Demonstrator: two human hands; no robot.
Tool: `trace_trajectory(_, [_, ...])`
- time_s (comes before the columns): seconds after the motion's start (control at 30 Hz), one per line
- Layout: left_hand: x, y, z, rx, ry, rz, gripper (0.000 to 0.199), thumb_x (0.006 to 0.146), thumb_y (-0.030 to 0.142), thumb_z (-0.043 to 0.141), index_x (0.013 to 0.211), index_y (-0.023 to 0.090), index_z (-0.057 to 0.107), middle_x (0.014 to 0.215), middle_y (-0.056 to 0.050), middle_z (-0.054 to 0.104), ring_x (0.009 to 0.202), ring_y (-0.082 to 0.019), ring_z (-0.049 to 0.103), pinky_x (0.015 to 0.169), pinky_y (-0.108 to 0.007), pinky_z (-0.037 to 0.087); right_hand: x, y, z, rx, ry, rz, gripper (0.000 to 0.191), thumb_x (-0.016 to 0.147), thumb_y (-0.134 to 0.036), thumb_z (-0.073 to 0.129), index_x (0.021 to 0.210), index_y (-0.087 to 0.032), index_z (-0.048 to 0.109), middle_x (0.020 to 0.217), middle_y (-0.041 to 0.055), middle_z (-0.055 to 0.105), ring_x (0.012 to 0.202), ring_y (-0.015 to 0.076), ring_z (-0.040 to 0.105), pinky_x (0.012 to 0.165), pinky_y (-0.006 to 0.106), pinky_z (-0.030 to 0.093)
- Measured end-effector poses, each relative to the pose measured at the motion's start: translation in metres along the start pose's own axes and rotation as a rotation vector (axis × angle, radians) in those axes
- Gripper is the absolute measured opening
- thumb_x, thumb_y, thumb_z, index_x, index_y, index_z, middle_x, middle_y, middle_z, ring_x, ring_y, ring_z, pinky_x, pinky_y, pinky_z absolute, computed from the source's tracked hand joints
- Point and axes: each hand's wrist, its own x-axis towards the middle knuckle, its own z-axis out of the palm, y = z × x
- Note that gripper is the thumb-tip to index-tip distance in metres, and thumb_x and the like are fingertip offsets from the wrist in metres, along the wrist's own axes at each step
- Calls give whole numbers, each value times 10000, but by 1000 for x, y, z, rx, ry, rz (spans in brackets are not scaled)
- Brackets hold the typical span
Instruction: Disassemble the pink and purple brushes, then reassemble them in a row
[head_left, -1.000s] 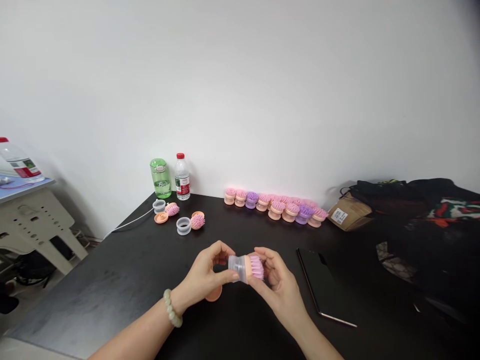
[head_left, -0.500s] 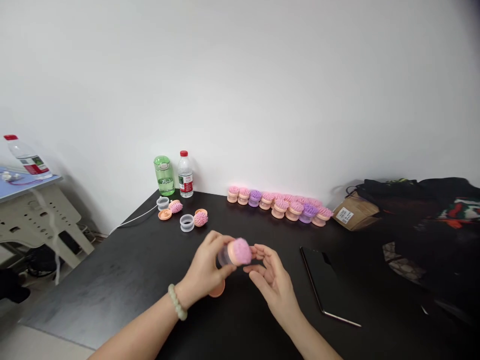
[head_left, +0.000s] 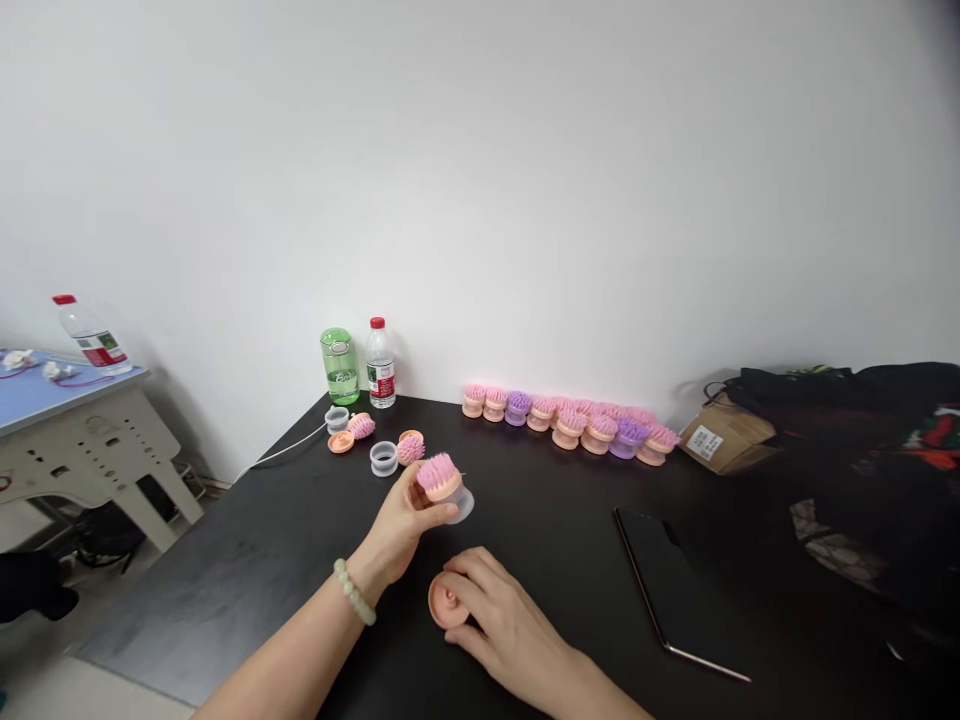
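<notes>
A pink bristle brush head (head_left: pixel 439 476) on a clear cup-like body (head_left: pixel 462 502) is held tilted in my left hand (head_left: pixel 399 522), its fingers and thumb wrapped round it. Below and to the right, my right hand (head_left: pixel 499 620) has its fingers and thumb on the rim of a round orange cap (head_left: pixel 445 603) that shows a small knob in its middle. Behind my left hand, a clear ring (head_left: pixel 384 460) stands beside another pink brush head (head_left: pixel 410 451). Farther left are a second clear ring (head_left: pixel 337 421), a pink brush head (head_left: pixel 361 427) and an orange cap (head_left: pixel 341 442).
Several pink and purple brushes (head_left: pixel 570 428) stand in rows along the wall. A green bottle (head_left: pixel 340 368) and a water bottle (head_left: pixel 381 368) stand at the back left. On the right are a dark phone-like device (head_left: pixel 667 590), a paper bag (head_left: pixel 724 440) and dark cloth (head_left: pixel 847 410).
My left hand has tilted the brush so its bristles point up and left. My right hand has moved down, away from the brush, and taken hold of the orange cap.
</notes>
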Motion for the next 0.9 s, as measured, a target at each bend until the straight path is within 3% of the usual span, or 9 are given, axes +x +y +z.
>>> trace_trajectory(0.1, [0, 1, 1, -31, -6, -15, 525, 561, 205, 919, 1018, 167, 664, 963, -40, 698, 891, -185, 636, 809, -302, 465, -5, 9, -12, 68, 91, 108, 385, 780, -56, 640, 1107, -255, 598, 1092, 61, 648, 980, 251, 662, 854, 383, 585])
trace_trajectory(0.23, [0, 2, 2, -46, -31, -16, 500, 534, 208, 936, 930, 163, 635, 866, -3, 657, 808, -148, 603, 744, -266, 453, -12, 26, -25, 134, 204, 344, 554, 710, -52, 666, 1209, -262, 551, 1173, 69, 647, 1064, 276, 665, 929, 453, 556])
trace_trajectory(0.33, [-2, 0, 3, -11, -87, -52, 535, 518, 184, 939, 930, 170, 597, 837, 15, 637, 778, -133, 584, 728, -257, 453, -12, 29, -28, 213, 235, 461, 632, 661, -71, 722, 1233, -273, 544, 1115, 42, 682, 972, 259, 703, 889, 451, 573])
trace_trajectory(0.53, [-8, -4, 6, 167, -231, -106, 568, 533, 228, 928, 959, 181, 554, 835, 27, 611, 740, -125, 546, 659, -236, 431, -8, 18, -28, 248, 342, 443, 686, 605, -47, 752, 1220, -264, 537, 1014, 1, 689, 867, 214, 692, 846, 411, 575])
trace_trajectory(0.77, [-10, -5, 6, 372, -267, -45, 586, 545, 292, 928, 975, 195, 543, 834, 42, 574, 712, -109, 472, 635, -221, 382, -11, 18, -27, 253, 441, 462, 709, 607, -69, 774, 1239, -265, 520, 1041, 9, 641, 924, 212, 686, 841, 372, 594])
trace_trajectory(0.9, [-10, -6, 6, 429, -275, -14, 581, 557, 312, 922, 972, 202, 530, 839, 47, 557, 713, -110, 456, 632, -223, 370, -12, 20, -25, 208, 503, 367, 689, 618, -108, 819, 1228, -268, 541, 1054, 20, 644, 924, 217, 692, 829, 359, 604])
